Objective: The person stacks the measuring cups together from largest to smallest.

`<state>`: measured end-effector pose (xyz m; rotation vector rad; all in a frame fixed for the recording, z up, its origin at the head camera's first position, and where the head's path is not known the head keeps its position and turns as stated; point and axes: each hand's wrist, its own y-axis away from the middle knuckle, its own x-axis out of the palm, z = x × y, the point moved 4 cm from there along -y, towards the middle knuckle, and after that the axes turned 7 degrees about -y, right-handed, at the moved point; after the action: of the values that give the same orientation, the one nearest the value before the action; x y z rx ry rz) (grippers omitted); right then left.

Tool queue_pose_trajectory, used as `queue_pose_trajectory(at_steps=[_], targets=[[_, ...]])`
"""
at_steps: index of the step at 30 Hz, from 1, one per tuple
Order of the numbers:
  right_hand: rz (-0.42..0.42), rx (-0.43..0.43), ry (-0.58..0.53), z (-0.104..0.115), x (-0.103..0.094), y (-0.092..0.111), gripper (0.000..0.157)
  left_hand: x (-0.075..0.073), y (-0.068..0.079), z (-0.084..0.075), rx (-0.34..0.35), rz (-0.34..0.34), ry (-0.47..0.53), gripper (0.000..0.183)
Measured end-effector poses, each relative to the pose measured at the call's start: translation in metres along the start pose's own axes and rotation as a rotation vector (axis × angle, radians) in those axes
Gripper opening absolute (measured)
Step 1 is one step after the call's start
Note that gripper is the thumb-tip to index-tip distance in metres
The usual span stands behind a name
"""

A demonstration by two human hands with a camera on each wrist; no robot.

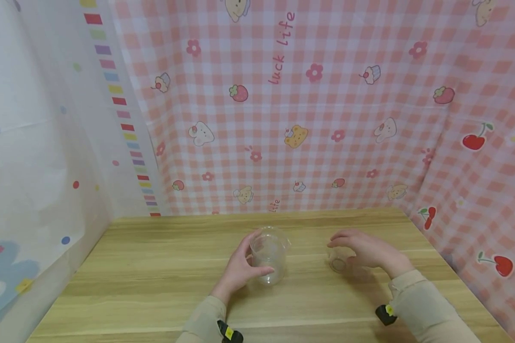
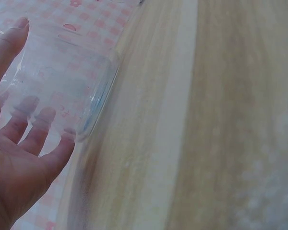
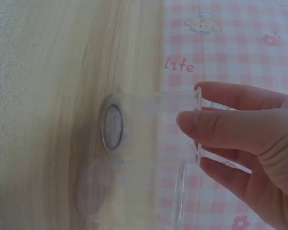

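A: Which vessel is occupying the middle of the worktop (image 1: 154,274)?

B: A clear spouted beaker (image 1: 271,252), roughly upright, its lip jutting to the right. The fingers and thumb of the left hand (image 1: 240,267) are curling round its left side and grasping it. Whether its base is bearing on the surface cannot be told.

A: And what are the fingers of the right hand (image 1: 371,247) doing?

B: They are pinching the rim of a clear ringed cup (image 1: 338,264), which is sitting to the right of the beaker and apart from it. In the right wrist view, a dark ring is showing at the cup's base. A second clear cup (image 3: 134,191) is standing just beside it; whether the two are touching is not clear.

A: What is lying further out?

B: Pale sleeves are covering both forearms, and each wrist is carrying a black device (image 1: 385,315) with a yellow mark. Beyond the wood-grained surface, a pink checked cloth (image 1: 334,105) is hanging behind and at the right, displaying cherries, flowers and small animals. At the left, a white cloth (image 1: 38,157) is hanging, bearing coloured dots and a column of coloured blocks.
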<state>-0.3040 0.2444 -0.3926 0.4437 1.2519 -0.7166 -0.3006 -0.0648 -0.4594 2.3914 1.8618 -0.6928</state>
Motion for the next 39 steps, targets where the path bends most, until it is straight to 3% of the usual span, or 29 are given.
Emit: queue_pose_trajectory(at_steps=[3, 12, 28, 39], targets=[[-0.015, -0.018, 0.008, -0.001, 0.000, 0.000, 0.046, 0.002, -0.004, 0.014, 0.009, -0.004, -0.006, 0.095], [-0.050, -0.009, 0.014, -0.003, 0.004, 0.000, 0.038, 0.002, -0.004, 0.015, 0.019, -0.003, 0.004, 0.094], [-0.063, 0.088, -0.050, -0.008, 0.004, -0.002, 0.046, 0.002, -0.005, 0.014, 0.038, -0.002, -0.006, 0.094], [-0.036, 0.000, -0.044, -0.006, 0.003, -0.001, 0.058, 0.002, -0.004, 0.013, 0.033, 0.005, 0.000, 0.094]])
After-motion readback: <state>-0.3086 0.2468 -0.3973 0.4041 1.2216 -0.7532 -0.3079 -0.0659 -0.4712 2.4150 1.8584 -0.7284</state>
